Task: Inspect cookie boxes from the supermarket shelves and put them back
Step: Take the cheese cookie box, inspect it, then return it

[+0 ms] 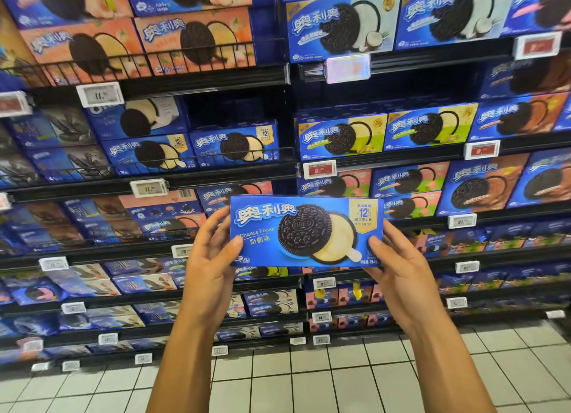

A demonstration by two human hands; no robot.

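Note:
A blue cheese-flavour cookie box [306, 230] is held up in front of the shelves, its printed front facing me and its long side level. My left hand [213, 258] grips its left end, thumb on the front and fingers behind. My right hand [398, 267] grips the right end the same way. On the shelf above and to the left stand matching cheese-flavour boxes [234, 143], with a dark gap [228, 108] over them.
Tall black shelves [216, 174] fill the view, packed with blue and orange cookie boxes behind wire rails [154, 57]. White price tags [99, 94] hang on the shelf fronts. White tiled floor [309, 378] lies below between my forearms.

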